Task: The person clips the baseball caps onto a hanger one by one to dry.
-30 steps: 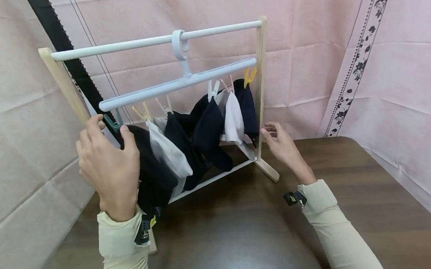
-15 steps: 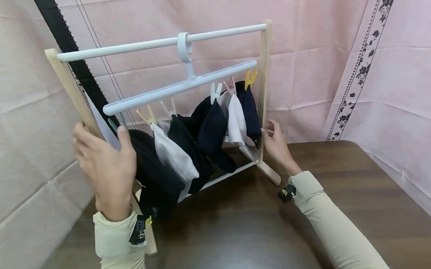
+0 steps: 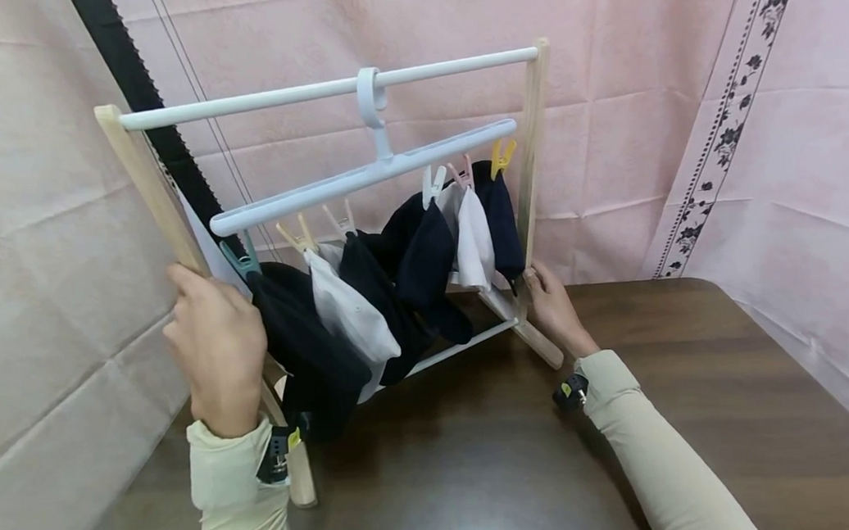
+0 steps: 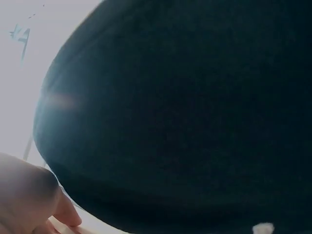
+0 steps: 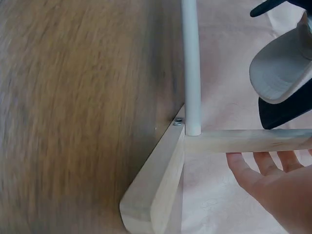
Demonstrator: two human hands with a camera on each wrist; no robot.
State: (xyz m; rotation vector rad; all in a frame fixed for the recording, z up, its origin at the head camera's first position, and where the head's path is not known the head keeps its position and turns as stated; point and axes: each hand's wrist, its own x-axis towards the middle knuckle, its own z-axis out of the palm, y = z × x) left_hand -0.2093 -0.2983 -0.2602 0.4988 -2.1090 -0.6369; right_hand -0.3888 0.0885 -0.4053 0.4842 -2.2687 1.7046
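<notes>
A small drying rack [image 3: 534, 142] with wooden posts and white rods stands on the table. From its top rod hangs a light-blue hanger [image 3: 359, 175], tilted lower at the left. Coloured clothespins hold dark and white socks beneath it, among them a white sock [image 3: 349, 307] and a navy sock [image 3: 424, 253]. My left hand [image 3: 219, 345] grips the rack's left post. My right hand [image 3: 555, 309] holds the lower right post, its fingertips against the wood in the right wrist view. Dark cloth [image 4: 175, 112] fills most of the left wrist view.
The brown wooden table [image 3: 497, 457] extends in front of the rack and to the right. Pink cloth [image 3: 625, 62] hangs behind, and pale cloth [image 3: 38, 243] hangs close at the left. The rack's wooden feet [image 5: 156, 190] rest on the table.
My left hand has come down from beside the green clothespin and closed round the left post. My right hand has moved in and taken hold of the right post.
</notes>
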